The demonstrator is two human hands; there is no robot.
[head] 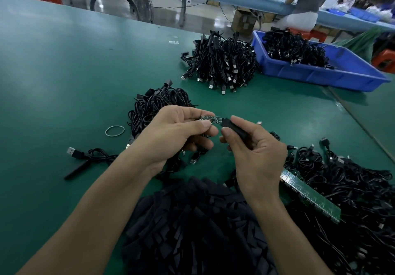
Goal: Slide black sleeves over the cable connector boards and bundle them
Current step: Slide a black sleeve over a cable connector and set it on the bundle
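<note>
From the head view, the left hand (177,133) pinches a small green board (210,118) between thumb and fingers (203,123), the board's free end pointing toward the right hand (254,157). The right hand's fingers (226,132) are closed on a black sleeve (235,127), whose open end just meets the board's tip; most of the board is bare. Below both hands lies a heap of loose sleeves (192,221) on the green table (64,71). Behind the left fingers sits a coiled cable bundle (158,104), and left of them a rubber band (115,130) and a single cable (89,157). Right of the right fingers spreads a cable pile (342,189) with a long green strip (310,195) on it. Far beyond the fingers is another cable heap (222,61) beside a blue bin (320,69) that holds cables.
</note>
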